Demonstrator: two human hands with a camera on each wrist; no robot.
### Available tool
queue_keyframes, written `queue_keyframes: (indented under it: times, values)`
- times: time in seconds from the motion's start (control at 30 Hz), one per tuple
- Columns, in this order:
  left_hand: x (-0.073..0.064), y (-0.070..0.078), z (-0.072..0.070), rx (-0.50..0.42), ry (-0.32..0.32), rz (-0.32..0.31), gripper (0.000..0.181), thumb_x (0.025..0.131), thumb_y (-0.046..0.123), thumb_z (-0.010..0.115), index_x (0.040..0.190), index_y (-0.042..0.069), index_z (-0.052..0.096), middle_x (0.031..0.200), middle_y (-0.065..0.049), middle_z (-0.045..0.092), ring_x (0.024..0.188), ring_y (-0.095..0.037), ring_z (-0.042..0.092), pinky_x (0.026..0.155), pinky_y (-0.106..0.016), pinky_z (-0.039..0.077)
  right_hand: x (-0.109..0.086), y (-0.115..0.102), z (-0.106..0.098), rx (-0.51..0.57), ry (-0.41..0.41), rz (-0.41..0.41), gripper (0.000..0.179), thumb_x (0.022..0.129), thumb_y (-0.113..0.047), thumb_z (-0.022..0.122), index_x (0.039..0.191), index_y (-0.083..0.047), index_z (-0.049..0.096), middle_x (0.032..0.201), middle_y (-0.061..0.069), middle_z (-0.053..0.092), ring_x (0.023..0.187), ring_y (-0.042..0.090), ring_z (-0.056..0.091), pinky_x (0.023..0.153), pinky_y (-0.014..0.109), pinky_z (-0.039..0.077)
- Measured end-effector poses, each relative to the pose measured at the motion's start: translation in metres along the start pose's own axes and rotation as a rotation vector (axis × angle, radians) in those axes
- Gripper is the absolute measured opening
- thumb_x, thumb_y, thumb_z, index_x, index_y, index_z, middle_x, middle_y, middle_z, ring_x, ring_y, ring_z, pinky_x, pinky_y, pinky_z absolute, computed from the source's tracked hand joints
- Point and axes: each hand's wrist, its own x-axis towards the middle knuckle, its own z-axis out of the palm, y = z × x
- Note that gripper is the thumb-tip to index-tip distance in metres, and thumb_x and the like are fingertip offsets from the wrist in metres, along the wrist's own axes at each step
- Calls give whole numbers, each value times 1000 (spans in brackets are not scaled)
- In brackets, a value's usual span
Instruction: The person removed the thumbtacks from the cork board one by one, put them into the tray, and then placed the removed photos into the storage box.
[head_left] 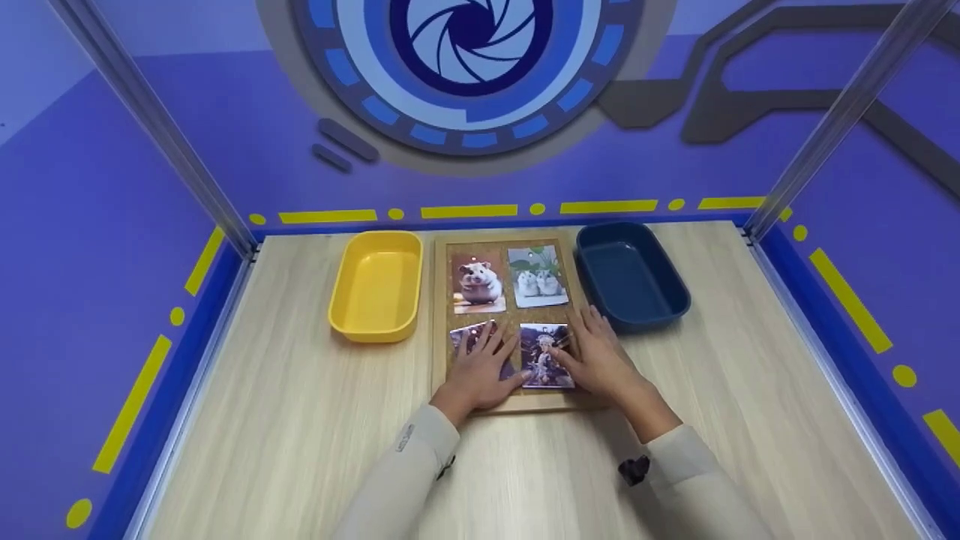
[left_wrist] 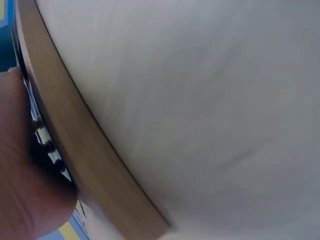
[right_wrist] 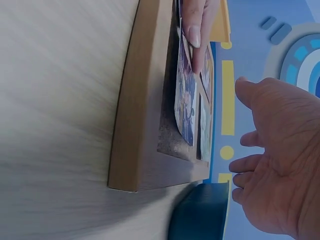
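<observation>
A wood-framed cork board [head_left: 441, 337] lies on the table with photo cards in two rows. My left hand [head_left: 480, 375] rests with spread fingers over the lower-left photo [head_left: 465, 334], hiding much of it. Its thumb reaches the left edge of the lower-right photo [head_left: 544, 360], which shows a costumed figure. Over that photo's right side and the frame is my right hand [head_left: 604, 360], fingers extended and holding nothing. In the right wrist view the right hand [right_wrist: 280, 155] appears above the board surface. The upper row has a hamster photo [head_left: 480, 285] and a photo of white animals under leaves [head_left: 538, 281].
A yellow tray [head_left: 411, 330] stands left of the board. On the right, a dark blue tray [head_left: 679, 304] sits close against the board's side. Purple printed panels [head_left: 247, 150] with metal corner posts [head_left: 832, 124] enclose the wooden table [head_left: 300, 420] at the back and sides.
</observation>
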Motion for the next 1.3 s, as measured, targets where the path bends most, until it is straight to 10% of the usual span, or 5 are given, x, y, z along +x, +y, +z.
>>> queue_keyframes:
  times: [0.47, 0.83, 1.3]
  values:
    - [-3, -15, -3, 142, 50, 9, 79, 105, 70, 42, 169, 24, 34, 178, 1, 30, 167, -30, 27, 135, -66, 17, -1, 3, 2, 29, -12, -9, 84, 103, -44, 69, 162, 6, 37, 169, 38, 29, 162, 54, 23, 135, 64, 19]
    - [-15, -29, -11, 72, -1, 120, 73, 107, 59, 49, 169, 24, 33, 179, 2, 27, 168, -32, 21, 135, -69, 12, -1, 5, 1, 37, -21, -32, 84, 103, -42, 70, 160, 10, 37, 166, 41, 31, 161, 56, 25, 134, 65, 21]
    - [12, 22, 6, 41, 33, 103, 84, 104, 64, 52, 169, 15, 31, 178, -12, 28, 167, -34, 24, 138, -55, 18, 5, 6, 12, 126, 30, 34, 74, 102, -37, 71, 156, 6, 47, 154, 35, 52, 147, 53, 49, 124, 65, 40]
